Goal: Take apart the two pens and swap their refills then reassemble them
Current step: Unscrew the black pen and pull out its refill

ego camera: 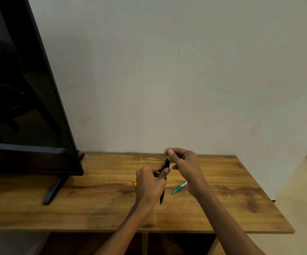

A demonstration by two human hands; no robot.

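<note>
Two hands work above the counter (101, 203): your left hand (150, 183) grips the black pen (164, 178) upright, your right hand (183, 162) pinches something too small to identify, which could drop and roll toward the teal pen (179, 187).

Nothing to read here: no lettering, brand or number shows on the black pen (166, 163), the teal pen (179, 187) at four o'clock, or the dark screen (20, 89).
</note>
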